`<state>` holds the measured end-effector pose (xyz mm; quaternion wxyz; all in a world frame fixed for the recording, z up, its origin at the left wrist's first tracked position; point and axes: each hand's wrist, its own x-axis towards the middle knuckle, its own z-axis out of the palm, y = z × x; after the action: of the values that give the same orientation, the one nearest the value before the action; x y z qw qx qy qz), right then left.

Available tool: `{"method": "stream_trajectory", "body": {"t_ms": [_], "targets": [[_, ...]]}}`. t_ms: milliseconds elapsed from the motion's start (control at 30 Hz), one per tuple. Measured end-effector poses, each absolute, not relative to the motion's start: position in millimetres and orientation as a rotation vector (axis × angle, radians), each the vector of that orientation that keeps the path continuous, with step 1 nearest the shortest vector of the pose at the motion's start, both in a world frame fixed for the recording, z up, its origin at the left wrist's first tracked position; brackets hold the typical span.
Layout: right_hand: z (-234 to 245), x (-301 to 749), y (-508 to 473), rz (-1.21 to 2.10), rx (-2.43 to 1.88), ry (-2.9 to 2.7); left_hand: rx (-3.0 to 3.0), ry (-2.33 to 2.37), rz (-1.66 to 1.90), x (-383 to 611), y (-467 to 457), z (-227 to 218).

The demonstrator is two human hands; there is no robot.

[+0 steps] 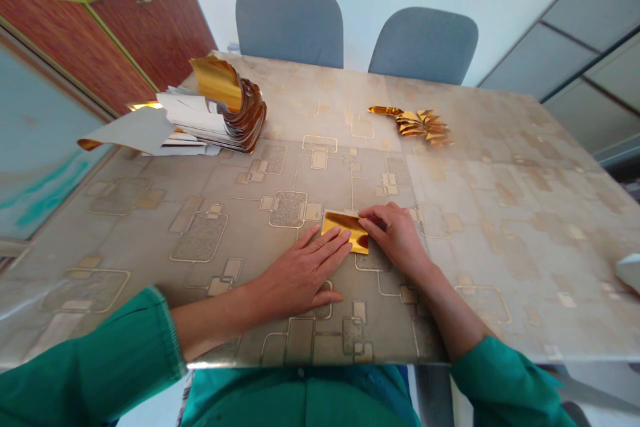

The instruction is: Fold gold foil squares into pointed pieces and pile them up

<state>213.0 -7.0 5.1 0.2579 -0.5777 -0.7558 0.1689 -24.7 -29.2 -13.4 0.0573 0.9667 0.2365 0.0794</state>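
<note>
At ten o'clock from my hands sits a thick stack of foil paper (220,123), matte white on one face, shiny gold on the other, its right end curling upward. My left hand (306,275) lies palm down, fingers stretched and nearly together, thumb spread away toward four o'clock. Under those fingertips, flat on the smooth patterned tablecloth (480,213), is a small rectangle of glossy gold paper (343,221). At its two o'clock corner my right hand (400,233) has thumb and forefinger close together; I can't quite tell whether they pinch the edge or only press it. Beyond, at one o'clock, rests a spiky cluster of crisp, pleated gold pieces (423,125).
</note>
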Motion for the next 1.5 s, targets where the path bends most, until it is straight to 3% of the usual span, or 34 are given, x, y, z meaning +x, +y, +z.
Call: {"method": "stream_trajectory", "body": {"t_ms": [1500], "targets": [[5.5, 203.6, -4.8, 0.02, -1.704, -2.118, 2.877, 0.809, 0.236, -20.5, -32.5, -6.5]]}}
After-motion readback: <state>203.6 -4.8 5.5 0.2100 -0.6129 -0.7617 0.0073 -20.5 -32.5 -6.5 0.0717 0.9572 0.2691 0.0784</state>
